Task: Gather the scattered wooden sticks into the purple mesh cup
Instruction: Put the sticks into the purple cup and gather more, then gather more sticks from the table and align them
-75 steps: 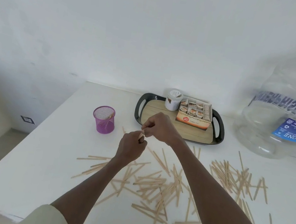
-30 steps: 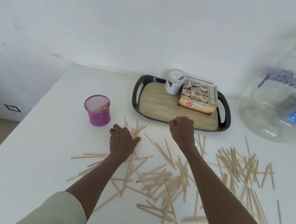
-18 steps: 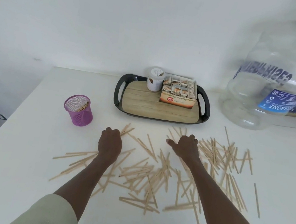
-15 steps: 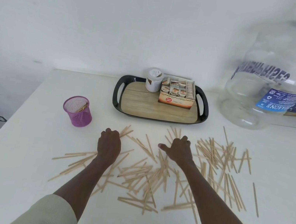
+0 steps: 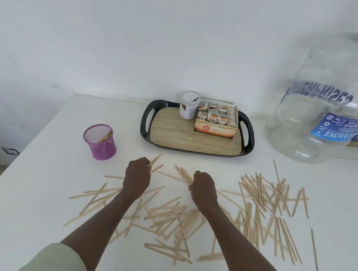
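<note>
White table [image 5: 20, 215]: sticks [image 5: 255, 208] scattered mid-table, purple cup [image 5: 100, 142] toward its left edge. Left hand [image 5: 137, 176] pinches a few sticks. Right hand [image 5: 203, 189] curls round several.

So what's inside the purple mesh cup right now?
A few wooden sticks lean against the purple mesh cup at its right inner wall. Their lower ends and the cup's bottom are hidden.

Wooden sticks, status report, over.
Left hand and right hand each gripping wooden sticks. Purple mesh cup holds a few. Path to cup unobstructed.
</note>
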